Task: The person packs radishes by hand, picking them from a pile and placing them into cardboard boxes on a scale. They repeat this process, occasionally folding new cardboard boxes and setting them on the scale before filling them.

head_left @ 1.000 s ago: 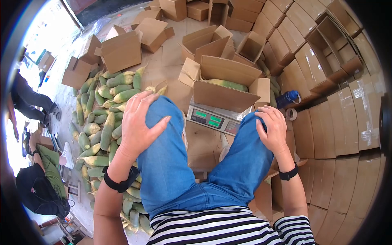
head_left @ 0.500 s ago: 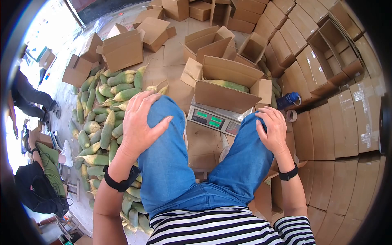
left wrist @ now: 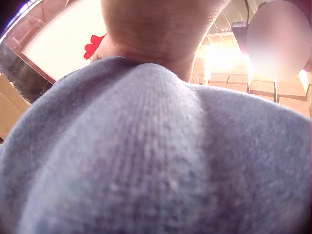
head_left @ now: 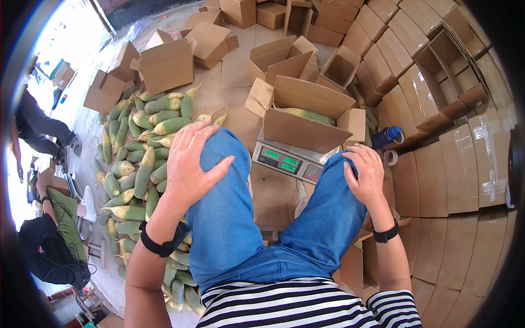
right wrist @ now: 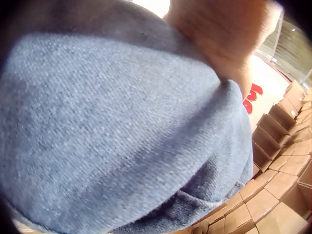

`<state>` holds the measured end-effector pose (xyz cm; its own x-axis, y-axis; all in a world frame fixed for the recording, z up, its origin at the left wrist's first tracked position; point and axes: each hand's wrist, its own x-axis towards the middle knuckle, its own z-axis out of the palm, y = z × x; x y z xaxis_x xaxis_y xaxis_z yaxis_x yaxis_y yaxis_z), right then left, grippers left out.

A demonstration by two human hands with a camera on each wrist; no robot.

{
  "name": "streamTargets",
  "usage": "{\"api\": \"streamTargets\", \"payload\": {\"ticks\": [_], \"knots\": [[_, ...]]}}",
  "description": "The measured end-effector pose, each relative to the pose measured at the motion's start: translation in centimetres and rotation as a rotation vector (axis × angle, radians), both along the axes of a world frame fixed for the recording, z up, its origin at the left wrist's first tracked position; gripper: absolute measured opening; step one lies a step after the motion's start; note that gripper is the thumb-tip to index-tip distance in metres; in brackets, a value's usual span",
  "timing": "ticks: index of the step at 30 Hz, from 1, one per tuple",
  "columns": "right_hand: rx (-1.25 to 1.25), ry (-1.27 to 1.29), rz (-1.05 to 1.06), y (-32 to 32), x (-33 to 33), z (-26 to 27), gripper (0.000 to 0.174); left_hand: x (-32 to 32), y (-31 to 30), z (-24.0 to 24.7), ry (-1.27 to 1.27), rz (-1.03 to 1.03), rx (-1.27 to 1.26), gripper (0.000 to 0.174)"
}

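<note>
My left hand (head_left: 191,164) rests on the left knee of the blue jeans (head_left: 221,218), thumb spread from the fingers. On the other knee lies my right hand (head_left: 365,174), its fingers relaxed over the denim. Neither hand holds anything. Just beyond the knees, an open cardboard box (head_left: 303,128) sits on a digital scale (head_left: 284,159) with lit green displays. Inside the box a green-and-white radish (head_left: 307,115) shows. Both wrist views are mostly filled by denim, with part of the left hand (left wrist: 151,34) and right hand (right wrist: 219,29) above it.
A large heap of radishes (head_left: 143,172) covers the floor at left. Stacked cartons (head_left: 437,175) wall the right side, beside a blue bottle (head_left: 386,136) and a tape roll (head_left: 390,156). Open boxes (head_left: 167,68) stand farther back. Another person's legs (head_left: 46,128) appear at far left.
Both hands stay on the knees. The head view shifts slightly, so the scale, box and background sit a little farther right and lower in the picture.
</note>
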<state>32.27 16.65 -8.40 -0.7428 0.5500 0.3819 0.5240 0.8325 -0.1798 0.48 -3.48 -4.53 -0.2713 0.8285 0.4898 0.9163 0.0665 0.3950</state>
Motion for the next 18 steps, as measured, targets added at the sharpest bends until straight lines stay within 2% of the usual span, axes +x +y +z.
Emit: {"api": "streamTargets", "payload": {"ticks": [18], "knots": [[0.010,0.031,0.028,0.15,-0.56,-0.30,0.017,-0.11,-0.14,-0.19,-0.032,0.007,-0.011,0.053]]}}
